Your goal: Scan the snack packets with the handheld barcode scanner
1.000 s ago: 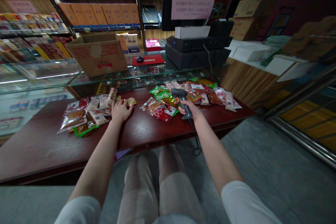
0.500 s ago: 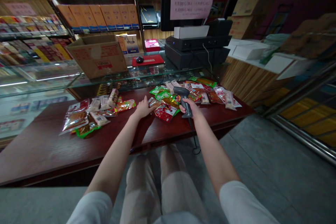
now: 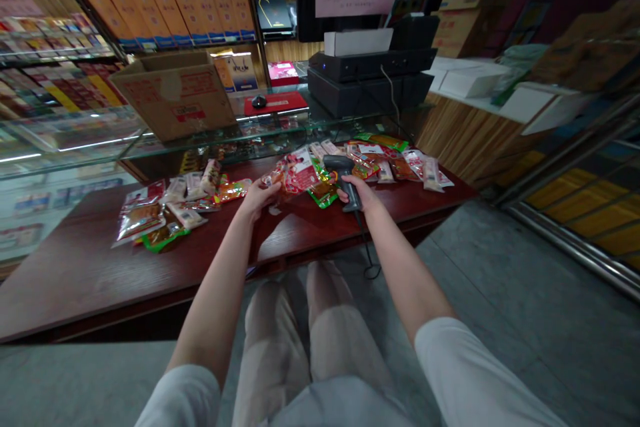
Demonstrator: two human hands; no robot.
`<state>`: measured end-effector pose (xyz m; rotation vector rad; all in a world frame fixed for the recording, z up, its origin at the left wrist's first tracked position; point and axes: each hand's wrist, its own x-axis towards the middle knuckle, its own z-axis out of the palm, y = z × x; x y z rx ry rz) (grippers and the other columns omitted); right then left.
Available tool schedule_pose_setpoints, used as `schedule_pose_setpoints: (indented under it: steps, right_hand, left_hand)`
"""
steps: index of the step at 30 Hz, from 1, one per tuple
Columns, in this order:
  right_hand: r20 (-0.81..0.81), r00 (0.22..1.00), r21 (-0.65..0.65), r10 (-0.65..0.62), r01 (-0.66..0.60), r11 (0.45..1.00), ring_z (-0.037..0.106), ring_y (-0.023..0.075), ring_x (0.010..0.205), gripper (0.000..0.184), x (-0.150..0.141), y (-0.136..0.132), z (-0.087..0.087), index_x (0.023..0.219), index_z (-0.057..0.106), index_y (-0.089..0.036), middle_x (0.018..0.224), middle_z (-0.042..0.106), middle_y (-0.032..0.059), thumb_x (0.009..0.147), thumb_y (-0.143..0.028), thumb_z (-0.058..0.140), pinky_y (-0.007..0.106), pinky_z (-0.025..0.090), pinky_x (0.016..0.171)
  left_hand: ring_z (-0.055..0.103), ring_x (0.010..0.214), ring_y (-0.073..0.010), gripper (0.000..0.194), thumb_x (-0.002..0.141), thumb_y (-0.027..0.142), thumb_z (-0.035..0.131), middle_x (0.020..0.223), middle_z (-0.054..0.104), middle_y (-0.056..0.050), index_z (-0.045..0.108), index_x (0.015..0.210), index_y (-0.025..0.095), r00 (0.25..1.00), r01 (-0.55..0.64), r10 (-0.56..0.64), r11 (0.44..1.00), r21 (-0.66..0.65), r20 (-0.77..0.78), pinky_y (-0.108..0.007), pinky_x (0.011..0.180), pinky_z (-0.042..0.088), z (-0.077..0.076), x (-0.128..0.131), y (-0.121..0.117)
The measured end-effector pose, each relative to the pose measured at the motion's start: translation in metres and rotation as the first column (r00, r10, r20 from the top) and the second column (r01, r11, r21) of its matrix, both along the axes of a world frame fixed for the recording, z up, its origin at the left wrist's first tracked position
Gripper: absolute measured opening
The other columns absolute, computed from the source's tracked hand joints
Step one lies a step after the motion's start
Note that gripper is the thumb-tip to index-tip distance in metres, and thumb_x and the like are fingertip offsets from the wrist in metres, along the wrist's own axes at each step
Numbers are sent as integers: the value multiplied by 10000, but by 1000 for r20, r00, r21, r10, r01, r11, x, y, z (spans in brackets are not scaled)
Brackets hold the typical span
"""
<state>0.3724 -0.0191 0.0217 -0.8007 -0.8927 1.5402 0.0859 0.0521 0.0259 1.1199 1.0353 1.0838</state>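
Observation:
My left hand [image 3: 262, 195] is closed on the near end of a red-and-white snack packet [image 3: 299, 170], which is lifted and tilted above the dark red table [image 3: 225, 237]. In my right hand [image 3: 361, 193] is a dark grey barcode scanner [image 3: 343, 173], its head toward the left and its cord hanging over the table edge. Under and beside the scanner lies a green-edged snack packet [image 3: 323, 196]. Several more packets [image 3: 400, 167] spread out at the right. Another group, with a red-and-clear packet [image 3: 142, 219] and an orange packet [image 3: 234, 189], lies left of my left hand.
Behind the table runs a glass display counter [image 3: 280, 121], bearing an open cardboard box [image 3: 175, 97], a black mouse [image 3: 259, 101] and a dark cash drawer [image 3: 367, 93]. Shelves of orange boxes [image 3: 170, 17] stand beyond. A metal-framed rack [image 3: 575, 240] is at the right.
My left hand went from the left group over to the middle pile and picked up the red-and-white packet. My right hand stays in place with the scanner. The view has dipped slightly.

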Motion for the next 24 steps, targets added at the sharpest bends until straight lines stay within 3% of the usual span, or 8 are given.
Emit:
schedule_pose_setpoints:
  steps: [3, 7, 10, 13, 18, 21, 24]
  right_hand:
    - [-9, 1000, 5, 12, -12, 1000, 384, 68, 426, 281, 1, -2, 2, 994, 564, -196, 871, 731, 44, 755, -334, 616, 207, 304, 380]
    - [-4, 999, -2, 45, -45, 999, 369, 67, 423, 303, 1, -2, 2, 1008, 556, -198, 880, 732, 45, 741, -329, 614, 206, 299, 376]
    - [21, 998, -4, 64, -64, 998, 371, 67, 421, 301, 0, -3, 1, 1000, 552, -201, 874, 726, 42, 740, -337, 618, 208, 300, 378]
    - [46, 995, -6, 84, -84, 996, 378, 74, 423, 282, 0, -4, 0, 976, 549, -196, 830, 714, 38, 744, -342, 618, 214, 299, 377]
    - [64, 990, 12, 124, -125, 992, 370, 69, 420, 274, -1, -7, 1, 944, 542, -188, 807, 705, 32, 731, -335, 632, 215, 309, 373]
    - [65, 990, 25, 126, -127, 992, 373, 71, 421, 273, -1, -8, 2, 944, 541, -189, 759, 688, 17, 735, -335, 638, 209, 306, 370]
    - [58, 991, 35, 124, -126, 991, 371, 72, 421, 271, -1, -9, 2, 939, 544, -187, 716, 668, 7, 744, -349, 641, 208, 304, 368]
  left_hand:
    - [633, 614, -116, 407, 650, 400, 861, 675, 655, 1, 654, 894, 148, 977, -67, 67, 998, -10, 200, -215, 592, 500, -1, -4, -10]
    - [552, 523, -41, 255, 767, 350, 790, 660, 621, 59, 615, 865, 193, 866, -110, 178, 980, -168, 468, -136, 491, 425, 4, -10, -16]
    - [567, 557, -59, 261, 904, 426, 640, 661, 609, 35, 581, 805, 192, 834, -22, 155, 969, -248, 529, -158, 534, 479, 12, -13, -21]
    - [591, 616, -90, 369, 982, 474, 490, 664, 583, -4, 557, 772, 179, 756, 144, 121, 928, -343, 643, -200, 592, 539, 19, -14, -26]
    - [504, 521, -53, 391, 1012, 463, 414, 658, 476, 8, 584, 891, 134, 607, 271, 182, 868, -417, 773, -132, 466, 463, 21, -18, -29]
    - [478, 500, -43, 379, 1007, 464, 431, 673, 476, 9, 569, 897, 128, 616, 275, 153, 878, -393, 773, -131, 439, 432, 16, -19, -25]
    - [546, 570, -57, 241, 983, 385, 522, 738, 559, -3, 545, 899, 160, 717, 121, 94, 959, -256, 691, -157, 540, 496, 8, -13, -19]
